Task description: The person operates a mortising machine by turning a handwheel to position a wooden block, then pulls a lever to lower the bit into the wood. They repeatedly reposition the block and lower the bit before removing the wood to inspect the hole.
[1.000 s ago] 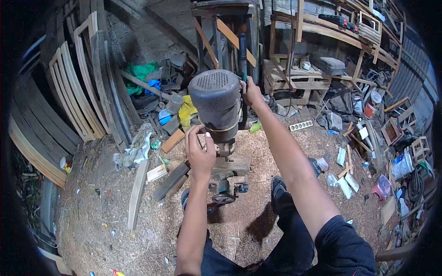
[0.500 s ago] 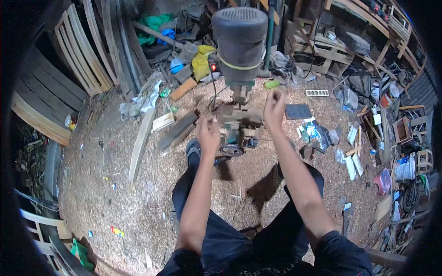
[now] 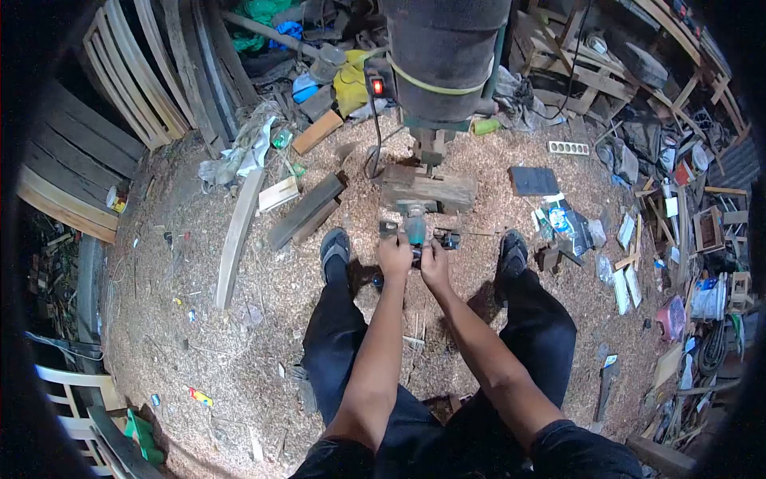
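Low between my knees, my left hand (image 3: 394, 255) and my right hand (image 3: 434, 263) are side by side, both closed on the handwheel (image 3: 416, 257) at the front of the machine. Between them the wheel is mostly hidden. Just beyond my fingers sits the green machine base (image 3: 416, 230). A rough wooden block (image 3: 431, 189) lies across the work table, under the chuck and bit (image 3: 430, 152). Above it rises the large dark motor housing (image 3: 443, 48) with a yellow band round it. The red switch (image 3: 377, 86) on its left side glows.
Timber offcuts (image 3: 307, 211) and a long plank (image 3: 240, 239) lie on the shaving-covered floor to the left. A dark flat block (image 3: 534, 181) and plastic packets (image 3: 564, 223) are at the right. My sandalled feet (image 3: 336, 246) stand either side of the machine.
Both hands have come down and together from beside the wooden block onto the handwheel. My view has moved closer, so the motor looks larger and higher.
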`<state>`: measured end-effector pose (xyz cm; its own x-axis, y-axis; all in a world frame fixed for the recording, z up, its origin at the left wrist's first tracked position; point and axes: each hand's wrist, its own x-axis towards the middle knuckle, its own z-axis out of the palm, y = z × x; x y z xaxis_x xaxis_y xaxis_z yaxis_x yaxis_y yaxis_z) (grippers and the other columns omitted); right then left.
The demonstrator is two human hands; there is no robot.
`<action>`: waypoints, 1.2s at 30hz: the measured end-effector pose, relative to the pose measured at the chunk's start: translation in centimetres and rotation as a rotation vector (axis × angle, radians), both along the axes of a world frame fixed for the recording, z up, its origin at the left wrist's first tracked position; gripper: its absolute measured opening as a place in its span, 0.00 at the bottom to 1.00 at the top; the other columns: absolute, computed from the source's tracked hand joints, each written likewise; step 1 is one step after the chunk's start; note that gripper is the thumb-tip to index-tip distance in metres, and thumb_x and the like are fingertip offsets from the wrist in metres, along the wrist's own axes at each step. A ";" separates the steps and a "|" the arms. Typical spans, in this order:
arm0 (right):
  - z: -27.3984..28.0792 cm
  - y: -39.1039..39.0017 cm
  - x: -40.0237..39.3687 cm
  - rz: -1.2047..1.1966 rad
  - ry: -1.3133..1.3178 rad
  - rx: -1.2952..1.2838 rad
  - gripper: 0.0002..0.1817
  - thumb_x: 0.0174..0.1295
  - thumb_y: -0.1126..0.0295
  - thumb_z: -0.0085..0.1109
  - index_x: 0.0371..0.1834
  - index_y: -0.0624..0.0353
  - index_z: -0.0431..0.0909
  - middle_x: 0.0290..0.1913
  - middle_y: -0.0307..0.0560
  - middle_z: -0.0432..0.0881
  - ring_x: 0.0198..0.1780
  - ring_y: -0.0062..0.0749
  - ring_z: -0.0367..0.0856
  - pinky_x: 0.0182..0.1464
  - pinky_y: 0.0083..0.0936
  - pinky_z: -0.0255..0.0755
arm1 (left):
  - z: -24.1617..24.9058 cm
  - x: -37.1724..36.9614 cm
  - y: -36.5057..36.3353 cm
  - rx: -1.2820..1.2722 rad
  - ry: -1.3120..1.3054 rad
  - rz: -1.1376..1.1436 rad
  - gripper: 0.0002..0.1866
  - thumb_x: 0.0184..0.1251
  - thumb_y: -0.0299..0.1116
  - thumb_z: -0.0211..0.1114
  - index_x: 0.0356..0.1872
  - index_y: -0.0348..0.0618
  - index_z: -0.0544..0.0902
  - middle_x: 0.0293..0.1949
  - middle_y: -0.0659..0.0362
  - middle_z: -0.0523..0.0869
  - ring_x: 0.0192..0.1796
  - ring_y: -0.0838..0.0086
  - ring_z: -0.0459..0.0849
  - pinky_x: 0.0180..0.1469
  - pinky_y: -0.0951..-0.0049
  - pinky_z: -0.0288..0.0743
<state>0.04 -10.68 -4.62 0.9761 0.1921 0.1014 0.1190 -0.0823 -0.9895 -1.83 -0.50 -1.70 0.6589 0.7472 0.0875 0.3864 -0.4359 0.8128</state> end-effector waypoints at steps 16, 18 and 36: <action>7.6 1.7 0.1 0.117 0.084 -0.677 0.33 0.67 0.45 0.54 0.46 0.73 0.78 0.33 0.71 0.84 0.37 0.64 0.85 0.42 0.49 0.78 | -7.7 0.2 1.1 -0.337 -0.336 0.338 0.21 0.65 0.36 0.54 0.17 0.28 0.77 0.18 0.47 0.80 0.23 0.61 0.77 0.32 0.57 0.69; 4.3 0.2 0.4 0.095 0.024 -0.451 0.30 0.70 0.47 0.53 0.45 0.71 0.80 0.34 0.61 0.87 0.36 0.55 0.86 0.43 0.41 0.79 | -6.3 0.4 0.8 -0.491 -0.396 0.285 0.22 0.68 0.37 0.54 0.18 0.28 0.78 0.19 0.47 0.81 0.24 0.61 0.78 0.33 0.57 0.70; 4.8 2.9 0.1 -0.081 0.019 -0.752 0.33 0.72 0.53 0.45 0.19 0.73 0.80 0.22 0.71 0.80 0.29 0.64 0.83 0.38 0.53 0.76 | -3.2 0.5 2.1 -0.767 -0.549 0.249 0.20 0.65 0.35 0.54 0.12 0.40 0.70 0.14 0.61 0.70 0.19 0.76 0.67 0.25 0.69 0.60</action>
